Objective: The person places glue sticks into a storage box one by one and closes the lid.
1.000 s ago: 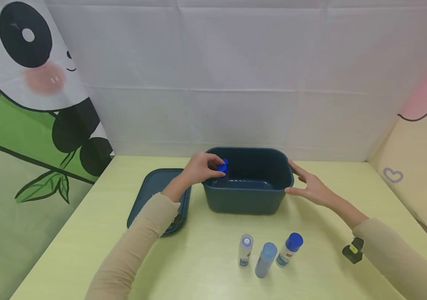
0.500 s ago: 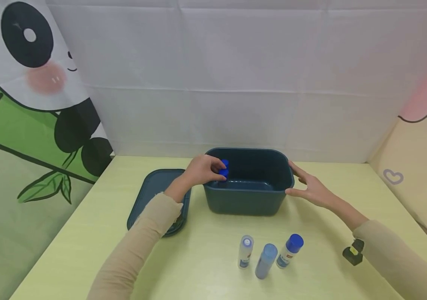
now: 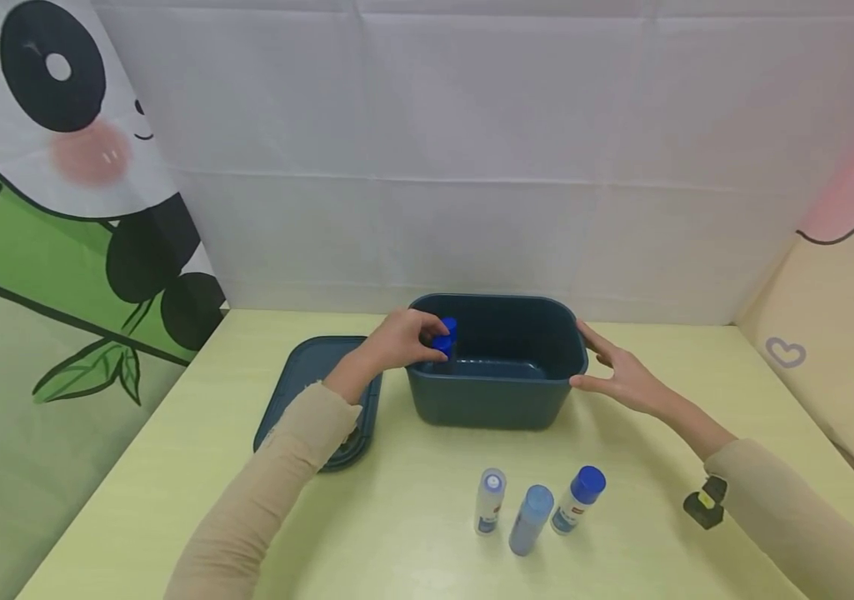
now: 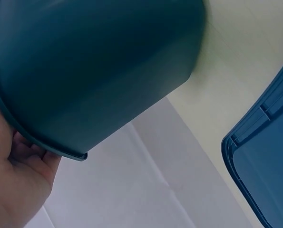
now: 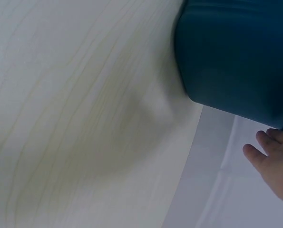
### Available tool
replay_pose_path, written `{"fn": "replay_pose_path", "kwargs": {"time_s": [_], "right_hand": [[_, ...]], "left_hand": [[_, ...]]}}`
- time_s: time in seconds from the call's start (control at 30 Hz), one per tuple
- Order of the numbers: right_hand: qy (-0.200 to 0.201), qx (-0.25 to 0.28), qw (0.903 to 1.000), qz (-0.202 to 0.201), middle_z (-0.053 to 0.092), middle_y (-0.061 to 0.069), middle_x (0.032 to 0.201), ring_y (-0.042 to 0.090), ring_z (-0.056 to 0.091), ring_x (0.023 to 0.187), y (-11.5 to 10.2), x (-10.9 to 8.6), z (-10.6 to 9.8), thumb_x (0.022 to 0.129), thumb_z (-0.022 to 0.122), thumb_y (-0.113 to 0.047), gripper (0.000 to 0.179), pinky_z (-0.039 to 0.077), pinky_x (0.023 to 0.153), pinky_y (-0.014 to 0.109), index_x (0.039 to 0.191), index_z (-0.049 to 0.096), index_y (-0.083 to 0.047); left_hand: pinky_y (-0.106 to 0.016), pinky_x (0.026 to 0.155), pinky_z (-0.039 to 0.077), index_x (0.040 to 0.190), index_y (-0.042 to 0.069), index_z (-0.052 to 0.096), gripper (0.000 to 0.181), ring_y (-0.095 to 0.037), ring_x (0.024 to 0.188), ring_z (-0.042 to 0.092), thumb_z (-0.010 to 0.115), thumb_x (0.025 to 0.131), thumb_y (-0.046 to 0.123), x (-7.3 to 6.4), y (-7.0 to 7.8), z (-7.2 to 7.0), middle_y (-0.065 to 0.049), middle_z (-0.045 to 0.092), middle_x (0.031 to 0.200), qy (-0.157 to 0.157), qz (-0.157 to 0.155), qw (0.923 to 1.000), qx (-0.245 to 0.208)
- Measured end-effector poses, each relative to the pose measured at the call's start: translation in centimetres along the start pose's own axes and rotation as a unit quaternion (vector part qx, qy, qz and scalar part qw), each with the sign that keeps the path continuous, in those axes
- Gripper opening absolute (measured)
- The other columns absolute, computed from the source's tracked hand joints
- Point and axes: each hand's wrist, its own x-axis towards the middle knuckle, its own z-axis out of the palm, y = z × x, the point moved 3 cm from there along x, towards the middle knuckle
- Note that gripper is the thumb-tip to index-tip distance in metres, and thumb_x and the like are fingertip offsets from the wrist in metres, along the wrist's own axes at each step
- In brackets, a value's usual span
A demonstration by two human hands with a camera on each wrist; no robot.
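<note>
Labels first: the clear tube (image 3: 490,502) and the blue-capped tube (image 3: 578,500), both out in front of the bin (image 3: 482,404), carry blue printing near the foot, each with a small reddish mark, lettering too small to read. Between them in front of the bin, the pale blue tube (image 3: 530,521), its print also unreadable.

Into the bin now! The left hand (image 3: 399,339) has its grip closed, thumb and fingers pinching the front tube (image 3: 441,343) by its blue cap, inside the bin's left end, a rear tube (image 3: 451,324) just behind. That front cap sits slightly lower in the bin than a second ago. The right hand (image 3: 625,377), grip spread wide, steadily touches the bin's right end, unmoved. Left of the bin, the lid (image 3: 322,358) has stayed put on the counter (image 3: 412,508).
</note>
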Motion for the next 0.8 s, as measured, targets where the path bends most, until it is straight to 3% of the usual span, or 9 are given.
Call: {"fn": "replay_pose_path", "kwargs": {"time_s": [0.23, 0.5, 0.67, 0.8], "right_hand": [[-0.009, 0.0, 1.0, 0.003, 0.014, 0.023, 0.148, 0.051, 0.027, 0.125, 0.6, 0.8, -0.9, 0.084, 0.063, -0.033, 0.086, 0.027, 0.097, 0.061, 0.147, 0.009, -0.012], [-0.011, 0.003, 0.9999, -0.001, 0.014, 0.021, 0.148, 0.047, 0.026, 0.127, 0.8, 1.1, -1.0, 0.084, 0.064, -0.031, 0.086, 0.026, 0.099, 0.059, 0.147, 0.01, -0.011], [-0.013, 0.003, 0.9999, -0.004, 0.014, 0.02, 0.148, 0.044, 0.025, 0.129, 0.7, 1.2, -1.1, 0.084, 0.064, -0.031, 0.086, 0.026, 0.099, 0.059, 0.147, 0.01, -0.01], [-0.014, 0.006, 0.9999, -0.002, 0.014, 0.02, 0.149, 0.044, 0.025, 0.129, 0.6, 1.2, -1.1, 0.083, 0.064, -0.031, 0.086, 0.026, 0.1, 0.058, 0.147, 0.009, -0.01]], "left_hand": [[-0.029, 0.076, 0.052, 0.106, 0.005, 0.065, 0.036, -0.018, 0.088, 0.063, 0.074, 0.076, 0.023, 0.7, 0.2, -0.4, -0.008, 0.066, 0.097, 0.015, -0.006, 0.9998, 0.007], [-0.028, 0.077, 0.051, 0.107, 0.005, 0.064, 0.034, -0.018, 0.09, 0.063, 0.073, 0.078, 0.021, -0.1, 1.2, -1.7, -0.008, 0.064, 0.098, 0.032, 0.008, 0.998, -0.055], [-0.026, 0.077, 0.051, 0.105, 0.005, 0.066, 0.034, -0.018, 0.088, 0.063, 0.074, 0.076, 0.021, -1.8, 3.6, -2.3, -0.008, 0.065, 0.1, 0.046, 0.069, 0.9947, -0.06], [-0.025, 0.077, 0.051, 0.103, 0.006, 0.066, 0.032, -0.015, 0.087, 0.063, 0.074, 0.076, 0.022, -3.6, 5.7, -1.6, -0.006, 0.065, 0.099, 0.043, 0.138, 0.9886, -0.044]]}}
